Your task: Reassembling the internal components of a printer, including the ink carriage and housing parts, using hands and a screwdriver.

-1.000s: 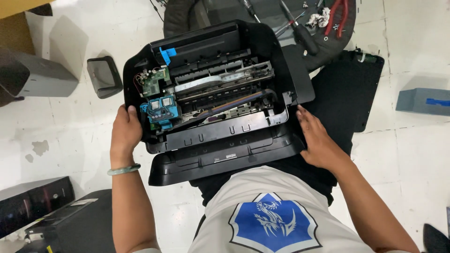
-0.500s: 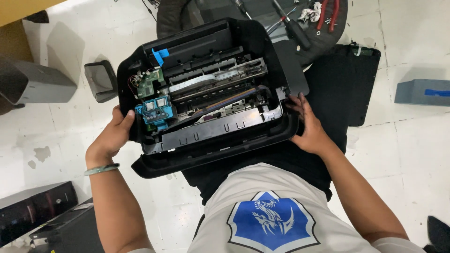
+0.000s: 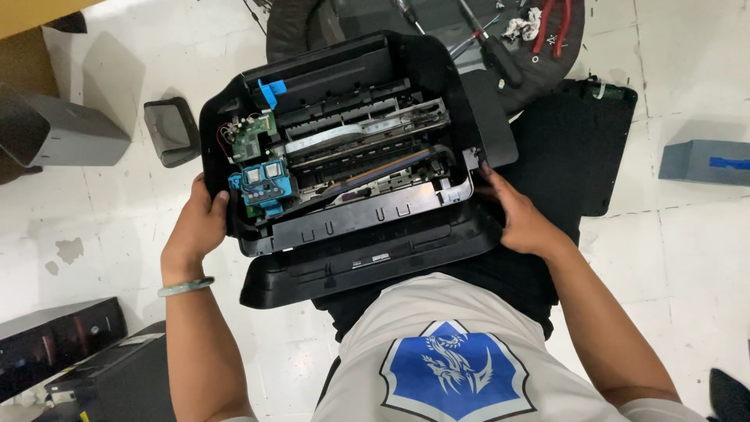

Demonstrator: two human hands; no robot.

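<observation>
We steady the opened black printer [image 3: 344, 148] on our lap above the white floor [image 3: 687, 258], left hand [image 3: 195, 227] and right hand [image 3: 519, 219] clamped on opposite sides (internals facing up).

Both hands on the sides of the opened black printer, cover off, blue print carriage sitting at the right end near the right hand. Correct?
Not quite. The head view shows the blue print carriage at the left end, beside the left hand, not near the right hand. The rest holds: both hands grip the sides of the opened black printer, cover off.
</observation>
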